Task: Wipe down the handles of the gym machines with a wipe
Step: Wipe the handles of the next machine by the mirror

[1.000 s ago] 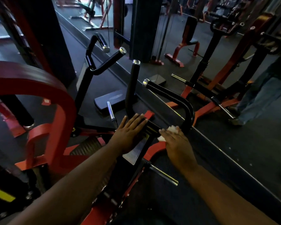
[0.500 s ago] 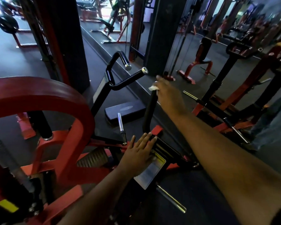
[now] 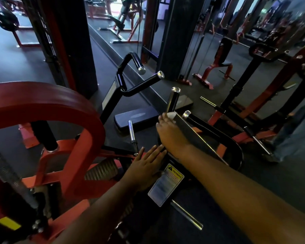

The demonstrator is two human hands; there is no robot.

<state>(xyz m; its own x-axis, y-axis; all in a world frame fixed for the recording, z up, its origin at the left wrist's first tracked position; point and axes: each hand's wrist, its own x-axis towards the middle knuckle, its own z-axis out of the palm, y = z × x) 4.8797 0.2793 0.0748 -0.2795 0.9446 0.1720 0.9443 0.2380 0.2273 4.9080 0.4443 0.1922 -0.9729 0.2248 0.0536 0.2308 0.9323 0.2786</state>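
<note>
Right hand [image 3: 171, 136] pinching white wipe [image 3: 171, 115] round black handle [image 3: 172, 100], near-upright, chrome cap up, tilted right. Left hand [image 3: 146, 166] spread flat on machine.

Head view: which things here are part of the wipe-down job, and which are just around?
Part of the job:
- white wipe in the right hand
- upright black handle being wiped
- angled black handle beside it
- left hand, flat on the machine

Just around:
- warning label
- red frame
- weight plate
- far bench

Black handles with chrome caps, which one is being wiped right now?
The upright handle nearest the middle: the right hand presses the white wipe around its lower part. The other handles stand untouched.
</note>
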